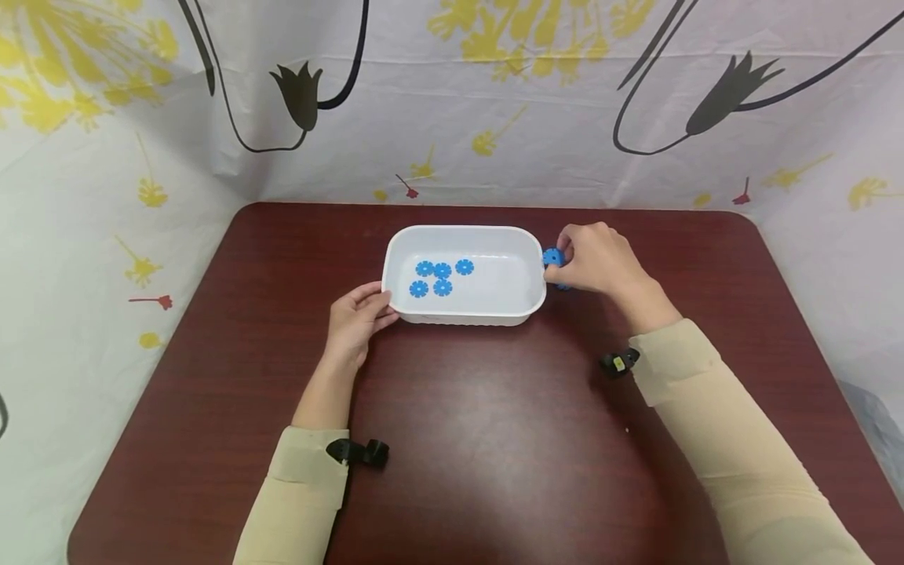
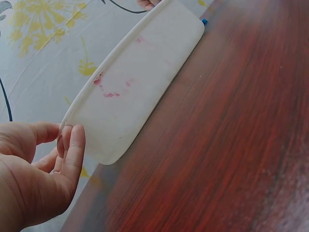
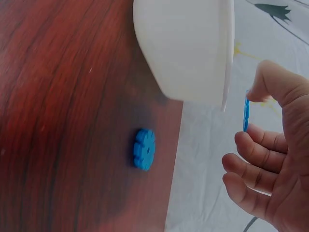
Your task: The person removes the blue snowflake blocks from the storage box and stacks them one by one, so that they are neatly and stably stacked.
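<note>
A white plastic basin (image 1: 466,318) stands toward the back of the table, with several blue notched discs (image 1: 442,288) lying flat in its left half. At its left end my left hand (image 1: 355,322) grips the rim between thumb and fingers; the left wrist view shows fingers on the outer wall. Beyond the right end, my right hand (image 1: 596,259) pinches a blue notched disc (image 3: 246,115) by its edges between thumb and index finger, held up at rim height. Below that hand, more blue notched discs (image 3: 144,149) lie stacked on the table, mostly hidden in the head view.
The dark red-brown table (image 1: 452,439) has its far edge just behind the basin. A white cloth (image 1: 452,157) with yellow and grey flower prints hangs behind and at the sides. Reddish marks (image 2: 111,95) show on the basin's outer wall.
</note>
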Motion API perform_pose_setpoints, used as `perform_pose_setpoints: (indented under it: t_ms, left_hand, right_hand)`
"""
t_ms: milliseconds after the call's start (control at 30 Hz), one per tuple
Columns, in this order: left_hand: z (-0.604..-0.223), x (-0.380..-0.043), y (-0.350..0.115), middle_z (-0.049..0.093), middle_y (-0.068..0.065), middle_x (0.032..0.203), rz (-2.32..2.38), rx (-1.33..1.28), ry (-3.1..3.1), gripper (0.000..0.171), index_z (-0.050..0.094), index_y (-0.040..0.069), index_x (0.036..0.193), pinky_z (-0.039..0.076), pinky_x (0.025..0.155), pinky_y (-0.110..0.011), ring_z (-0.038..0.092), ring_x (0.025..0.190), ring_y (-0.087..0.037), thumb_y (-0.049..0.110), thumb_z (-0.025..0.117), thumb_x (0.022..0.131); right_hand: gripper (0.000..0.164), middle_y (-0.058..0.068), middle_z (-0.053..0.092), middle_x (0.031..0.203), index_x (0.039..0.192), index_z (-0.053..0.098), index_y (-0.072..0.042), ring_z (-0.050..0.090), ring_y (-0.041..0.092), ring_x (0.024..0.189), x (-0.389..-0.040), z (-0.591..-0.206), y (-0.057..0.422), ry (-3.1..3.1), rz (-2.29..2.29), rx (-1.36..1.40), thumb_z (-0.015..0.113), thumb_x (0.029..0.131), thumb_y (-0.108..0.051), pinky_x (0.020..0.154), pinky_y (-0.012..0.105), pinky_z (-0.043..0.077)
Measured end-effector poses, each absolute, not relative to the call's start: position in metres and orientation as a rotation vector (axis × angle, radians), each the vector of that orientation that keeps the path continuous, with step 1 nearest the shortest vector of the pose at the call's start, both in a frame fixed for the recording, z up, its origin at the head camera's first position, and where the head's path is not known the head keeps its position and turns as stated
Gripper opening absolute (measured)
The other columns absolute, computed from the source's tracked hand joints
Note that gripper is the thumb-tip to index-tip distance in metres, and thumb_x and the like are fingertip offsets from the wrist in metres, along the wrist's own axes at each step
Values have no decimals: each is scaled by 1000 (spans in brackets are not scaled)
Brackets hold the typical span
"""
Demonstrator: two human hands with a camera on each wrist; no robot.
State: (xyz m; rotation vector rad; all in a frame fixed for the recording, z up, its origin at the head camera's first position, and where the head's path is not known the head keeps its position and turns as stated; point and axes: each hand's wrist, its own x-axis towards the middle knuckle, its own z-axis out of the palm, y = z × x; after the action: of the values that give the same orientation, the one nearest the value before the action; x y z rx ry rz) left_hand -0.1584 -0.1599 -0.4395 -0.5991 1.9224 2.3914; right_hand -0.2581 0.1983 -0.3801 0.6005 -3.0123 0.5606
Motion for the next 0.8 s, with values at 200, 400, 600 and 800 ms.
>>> perform_pose_setpoints:
  t_ms: [200,400,600,800]
  left_hand:
    - [-438,-158,-160,67,-25,112,2381,-605,1931,36,59,-7,131,64,77,-30,70,74,-13,5,66,98]
    - [-440,-158,-161,67,-26,115,2367,-606,1935,38,58,-7,132,64,79,-29,71,76,-12,7,67,98]
    - [-440,-158,-161,65,-28,120,2362,-605,1941,39,58,-6,133,64,78,-29,71,76,-12,8,67,98]
    - [-439,-158,-160,65,-28,120,2360,-608,1946,38,58,-6,133,64,77,-29,71,75,-12,7,67,98]
  right_hand:
    - [38,6,66,75,94,67,-3,60,26,70,-259,-387,209,-3026,527,576,78,73,-32,62,46,54]
    - [42,7,67,79,97,67,-3,62,30,72,-262,-399,219,-3070,461,556,79,74,-37,63,52,55]
    - [45,11,67,84,101,67,-1,61,30,74,-264,-413,227,-3127,446,548,78,78,-38,64,52,55]
    - [46,10,67,83,100,68,-1,60,29,74,-266,-422,230,-3143,438,545,78,77,-39,63,50,55]
